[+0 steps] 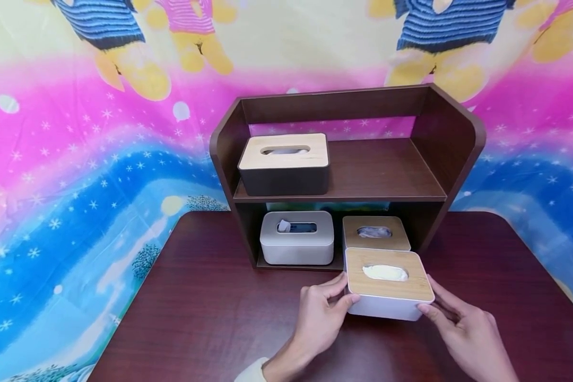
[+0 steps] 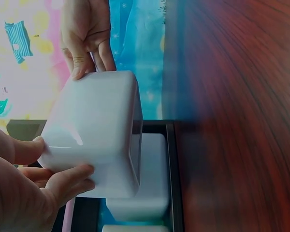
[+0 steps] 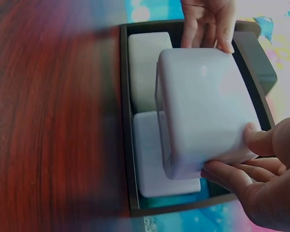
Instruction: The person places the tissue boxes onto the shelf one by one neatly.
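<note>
Both hands grip a white tissue box with a light wooden lid, and white tissue shows in its oval slot. My left hand pinches the left side, thumb at the front corner. On the right side, my right hand pinches it the same way. The wrist views show the box held up off the tabletop, in front of the shelf. Behind it, in the lower right of the shelf, stands another tissue box with a wooden lid, partly hidden by the held one.
The dark brown two-tier shelf stands on a reddish-brown table. A grey tissue box sits in its lower left, and a black tissue box with a wooden lid on its upper left. A patterned cloth hangs behind.
</note>
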`<state>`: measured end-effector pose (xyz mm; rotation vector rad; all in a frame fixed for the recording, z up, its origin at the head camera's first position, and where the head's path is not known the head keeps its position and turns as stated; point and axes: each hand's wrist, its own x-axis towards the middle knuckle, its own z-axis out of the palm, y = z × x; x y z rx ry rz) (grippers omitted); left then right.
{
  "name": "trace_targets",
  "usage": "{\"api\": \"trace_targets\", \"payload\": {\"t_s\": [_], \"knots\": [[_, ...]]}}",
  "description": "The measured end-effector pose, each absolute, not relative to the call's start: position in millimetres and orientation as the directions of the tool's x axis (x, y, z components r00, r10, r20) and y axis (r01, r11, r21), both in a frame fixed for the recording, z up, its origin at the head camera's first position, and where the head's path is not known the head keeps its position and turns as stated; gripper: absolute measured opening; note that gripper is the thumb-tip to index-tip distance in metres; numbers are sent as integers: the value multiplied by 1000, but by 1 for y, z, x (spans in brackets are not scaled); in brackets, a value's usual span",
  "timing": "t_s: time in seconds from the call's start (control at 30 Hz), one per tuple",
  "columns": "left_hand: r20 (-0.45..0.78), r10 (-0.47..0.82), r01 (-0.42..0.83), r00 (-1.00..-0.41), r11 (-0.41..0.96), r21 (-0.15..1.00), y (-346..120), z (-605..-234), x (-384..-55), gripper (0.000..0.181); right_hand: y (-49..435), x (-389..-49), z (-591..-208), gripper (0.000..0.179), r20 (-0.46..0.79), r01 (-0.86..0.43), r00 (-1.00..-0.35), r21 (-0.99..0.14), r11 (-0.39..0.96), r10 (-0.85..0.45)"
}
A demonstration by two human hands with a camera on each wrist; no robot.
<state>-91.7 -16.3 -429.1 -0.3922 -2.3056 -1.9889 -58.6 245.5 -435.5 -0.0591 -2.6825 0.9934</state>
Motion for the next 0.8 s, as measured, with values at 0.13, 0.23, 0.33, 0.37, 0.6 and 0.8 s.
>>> {"api": "trace_targets", "payload": {"t_s": [0.13,0.23,0.33,0.37,0.6,0.8], "knots": [[215,128,232,-968,138,963,-25,-429,-92,45,237,-63,-436,59,294,-101,-949,-621,777,112],[215,119,231,-969,137,963,-31,-429,-93,46,231,-67,-436,59,325,-127,-940,-612,781,102],[223,111,236,-969,129,963,-37,-429,-95,47,225,-70,-436,59,362,-169,-928,-623,764,90],[226,108,239,-968,129,962,-39,-428,-95,47,223,-71,-436,60,372,-185,-925,-630,755,84],[235,77,245,-969,153,958,-48,-425,-98,47,207,-75,-430,60,388,-250,-919,-703,665,65],[236,71,244,-969,158,957,-50,-424,-99,47,203,-76,-426,59,364,-228,-928,-720,656,76]]}}
